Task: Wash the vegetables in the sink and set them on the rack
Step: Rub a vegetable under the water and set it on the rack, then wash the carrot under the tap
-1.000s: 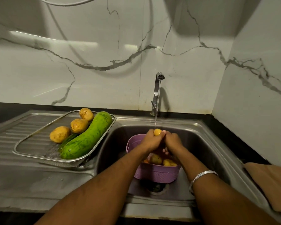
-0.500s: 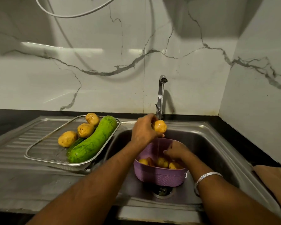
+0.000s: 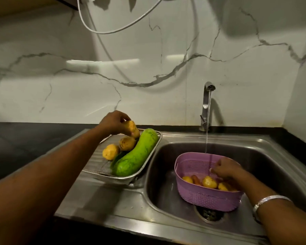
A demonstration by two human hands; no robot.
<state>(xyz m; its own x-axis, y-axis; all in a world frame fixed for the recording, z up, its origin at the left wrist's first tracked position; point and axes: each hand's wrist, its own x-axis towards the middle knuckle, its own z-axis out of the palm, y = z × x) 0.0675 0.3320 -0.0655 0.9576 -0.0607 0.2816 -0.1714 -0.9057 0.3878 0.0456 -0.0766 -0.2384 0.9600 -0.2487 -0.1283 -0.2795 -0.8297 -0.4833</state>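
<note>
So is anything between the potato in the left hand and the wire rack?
Nothing visible blocks it. The left hand holds the yellow potato just above the wire mesh rack's far end, beside the long green gourd.
</note>
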